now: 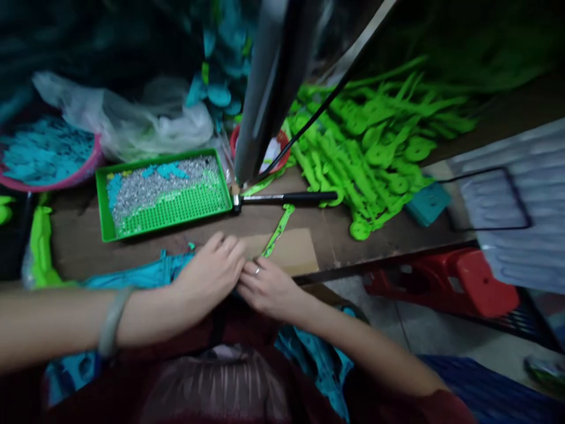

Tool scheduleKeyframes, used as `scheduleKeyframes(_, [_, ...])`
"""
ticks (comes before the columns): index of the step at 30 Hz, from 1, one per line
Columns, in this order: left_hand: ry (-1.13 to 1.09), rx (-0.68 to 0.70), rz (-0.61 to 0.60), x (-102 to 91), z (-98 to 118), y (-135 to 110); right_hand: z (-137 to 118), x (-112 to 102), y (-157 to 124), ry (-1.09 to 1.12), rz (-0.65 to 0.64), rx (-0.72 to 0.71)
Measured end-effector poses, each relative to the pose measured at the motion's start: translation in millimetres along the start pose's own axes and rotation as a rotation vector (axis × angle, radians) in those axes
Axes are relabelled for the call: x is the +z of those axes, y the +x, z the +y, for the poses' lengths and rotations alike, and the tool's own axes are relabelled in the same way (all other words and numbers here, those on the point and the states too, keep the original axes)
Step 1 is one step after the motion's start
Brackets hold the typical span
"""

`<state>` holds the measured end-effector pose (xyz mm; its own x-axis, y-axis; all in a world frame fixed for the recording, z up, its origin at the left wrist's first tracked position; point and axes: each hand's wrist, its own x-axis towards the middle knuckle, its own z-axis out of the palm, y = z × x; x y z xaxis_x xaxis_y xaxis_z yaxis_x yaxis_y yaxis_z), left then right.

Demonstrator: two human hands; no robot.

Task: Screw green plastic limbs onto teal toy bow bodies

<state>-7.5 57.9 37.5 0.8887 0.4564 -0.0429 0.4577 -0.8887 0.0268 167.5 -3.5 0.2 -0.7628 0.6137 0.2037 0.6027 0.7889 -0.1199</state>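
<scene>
At the bench's front edge my left hand [215, 262], with a pale bangle [113, 321] on its wrist, is closed with its fingers curled in. My right hand [270, 287], wearing a ring, meets it fingertip to fingertip, its fingers pressed together. Whatever lies between the fingers is hidden. Just beyond my right hand, a narrow bright green plastic strip [279, 231] lies partly over a piece of brown cardboard [298, 250]. Blue plastic parts [132, 275] lie by my left forearm. A hammer [286, 199] with a black handle rests farther back.
A green perforated tray [176, 211] holds many small silvery pieces. Behind it are a clear plastic bag [145, 121] and a pink basin [95, 162] of blue parts. A metal post [265, 88] rises near a green heap [366, 147]. A red stool [477, 282] is at right.
</scene>
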Motion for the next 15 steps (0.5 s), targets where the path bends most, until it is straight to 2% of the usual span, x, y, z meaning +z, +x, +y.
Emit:
scheduleKeyframes(2, [0.053, 0.01, 0.165, 11.7, 14, -21, -2, 0, 1, -0.023, 0.058, -0.011])
scheduleKeyframes(4, [-0.055, -0.06, 0.34, 32.0, 26, -39, 0, -2, 1, -0.046, 0.089, -0.046])
scheduleKeyframes(6, [-0.157, -0.102, 0.428, 52.6, 34, -51, 13, -9, 0, -0.032, 0.143, -0.131])
scheduleKeyframes(7, [-0.184, -0.122, 0.463, 60.3, 37, -53, 27, -16, 0, -0.027, 0.21, -0.147])
scheduleKeyframes(9, [-0.207, -0.136, 0.483, 68.2, 38, -54, 74, -40, 1, -0.026, 0.422, -0.064])
scheduleKeyframes(10, [-0.211, -0.128, 0.478, 68.5, 36, -53, 107, -56, 5, -0.092, 0.567, 0.108])
scheduleKeyframes(12, [-0.214, -0.084, 0.449, 64.6, 28, -49, 181, -86, 23, -0.139, 0.709, 0.407])
scheduleKeyframes(13, [-0.211, -0.06, 0.427, 61.6, 22, -47, 219, -98, 36, -0.143, 0.732, 0.538])
scheduleKeyframes(15, [-0.192, -0.033, 0.387, 56.7, 11, -44, 285, -110, 68, -0.115, 0.662, 0.748])
